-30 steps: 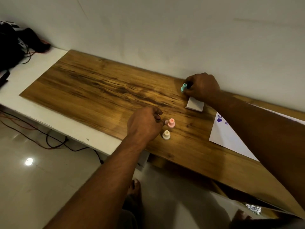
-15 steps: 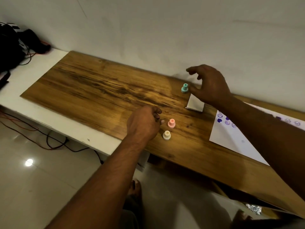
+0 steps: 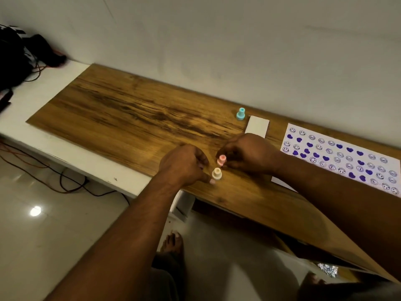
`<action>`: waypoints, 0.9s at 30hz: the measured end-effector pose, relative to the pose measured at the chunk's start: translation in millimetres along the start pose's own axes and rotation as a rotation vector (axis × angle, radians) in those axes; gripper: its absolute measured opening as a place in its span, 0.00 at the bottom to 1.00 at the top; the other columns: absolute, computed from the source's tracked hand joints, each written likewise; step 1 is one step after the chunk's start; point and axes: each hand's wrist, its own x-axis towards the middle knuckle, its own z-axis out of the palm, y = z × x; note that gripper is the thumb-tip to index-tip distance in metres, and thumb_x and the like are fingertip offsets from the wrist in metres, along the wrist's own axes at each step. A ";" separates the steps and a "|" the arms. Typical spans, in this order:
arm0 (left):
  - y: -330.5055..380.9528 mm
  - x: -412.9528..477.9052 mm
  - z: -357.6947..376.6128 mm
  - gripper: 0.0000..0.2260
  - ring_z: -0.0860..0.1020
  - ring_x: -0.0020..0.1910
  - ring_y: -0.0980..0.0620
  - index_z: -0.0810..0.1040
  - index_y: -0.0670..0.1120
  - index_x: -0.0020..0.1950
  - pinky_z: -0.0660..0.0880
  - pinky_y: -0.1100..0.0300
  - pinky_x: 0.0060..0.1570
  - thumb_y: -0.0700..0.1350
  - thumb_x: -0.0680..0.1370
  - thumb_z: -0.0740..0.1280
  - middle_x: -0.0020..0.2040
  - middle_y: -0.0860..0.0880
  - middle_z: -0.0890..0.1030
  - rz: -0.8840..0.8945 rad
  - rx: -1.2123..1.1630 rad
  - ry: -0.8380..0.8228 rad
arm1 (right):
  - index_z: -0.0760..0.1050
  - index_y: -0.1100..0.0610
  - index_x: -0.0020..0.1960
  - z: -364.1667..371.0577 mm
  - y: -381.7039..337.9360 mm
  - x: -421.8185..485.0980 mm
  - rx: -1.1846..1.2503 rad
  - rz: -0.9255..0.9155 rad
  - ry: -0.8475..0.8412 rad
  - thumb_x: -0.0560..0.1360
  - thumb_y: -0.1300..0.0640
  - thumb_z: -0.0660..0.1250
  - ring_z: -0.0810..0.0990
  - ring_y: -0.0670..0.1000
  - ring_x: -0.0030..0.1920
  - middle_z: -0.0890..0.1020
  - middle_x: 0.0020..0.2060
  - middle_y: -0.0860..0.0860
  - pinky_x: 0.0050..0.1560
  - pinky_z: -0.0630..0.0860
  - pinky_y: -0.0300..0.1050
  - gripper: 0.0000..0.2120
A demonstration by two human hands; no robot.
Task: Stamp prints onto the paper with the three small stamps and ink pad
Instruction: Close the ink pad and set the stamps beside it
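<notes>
My right hand (image 3: pixel 249 155) reaches in from the right, and its fingertips pinch the pink stamp (image 3: pixel 221 160), which stands on the wooden board (image 3: pixel 130 114). Just in front stands the cream stamp (image 3: pixel 217 173). My left hand (image 3: pixel 184 164) rests beside it with fingers curled and the thumb tip at its base; no grip shows. The teal stamp (image 3: pixel 240 114) stands alone near the wall. Right of it lies the white ink pad (image 3: pixel 257 124), lid closed. The paper (image 3: pixel 338 157), at the right, carries rows of purple hearts and smiley prints.
The board lies on a white bench (image 3: pixel 54 146) against the wall. A dark bag and cables (image 3: pixel 17 59) sit at the far left. Red and black wires trail on the tiled floor (image 3: pixel 54 224). My feet show below the bench edge.
My right hand let go of the teal stamp near the wall and came down to the pink stamp. The left hand stayed by the cream stamp. More of the paper shows.
</notes>
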 end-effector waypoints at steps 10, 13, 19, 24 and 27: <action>11.9 3.0 19.0 0.13 0.80 0.40 0.64 0.86 0.61 0.46 0.76 0.62 0.39 0.57 0.65 0.84 0.37 0.62 0.83 0.093 -0.029 0.138 | 0.85 0.49 0.59 -12.4 36.9 43.1 -0.180 0.433 0.259 0.79 0.43 0.70 0.81 0.51 0.46 0.87 0.50 0.50 0.38 0.70 0.40 0.14; 10.3 7.1 22.4 0.14 0.79 0.40 0.65 0.87 0.60 0.49 0.73 0.62 0.38 0.57 0.66 0.83 0.38 0.62 0.83 0.089 -0.073 0.171 | 0.85 0.50 0.61 -14.9 46.6 46.9 -0.142 0.518 0.240 0.78 0.43 0.73 0.80 0.51 0.46 0.87 0.51 0.51 0.36 0.67 0.39 0.16; 11.5 12.7 26.0 0.16 0.77 0.40 0.68 0.86 0.60 0.55 0.68 0.65 0.36 0.58 0.69 0.81 0.40 0.63 0.82 0.084 -0.128 0.243 | 0.85 0.52 0.62 -12.4 52.1 45.7 -0.108 0.560 0.284 0.77 0.43 0.74 0.84 0.55 0.52 0.87 0.54 0.52 0.41 0.69 0.41 0.18; 15.7 13.5 28.8 0.16 0.79 0.42 0.64 0.86 0.58 0.56 0.70 0.65 0.39 0.57 0.70 0.81 0.42 0.61 0.83 0.092 -0.130 0.264 | 0.84 0.52 0.63 -8.2 53.3 43.0 -0.090 0.559 0.318 0.78 0.43 0.73 0.84 0.55 0.52 0.87 0.54 0.53 0.43 0.70 0.42 0.18; 16.5 13.9 29.2 0.16 0.80 0.45 0.62 0.86 0.59 0.56 0.74 0.62 0.43 0.57 0.70 0.81 0.44 0.61 0.84 0.094 -0.116 0.266 | 0.84 0.52 0.63 -7.2 55.2 43.3 -0.079 0.561 0.320 0.78 0.42 0.73 0.84 0.55 0.52 0.87 0.55 0.53 0.42 0.71 0.42 0.19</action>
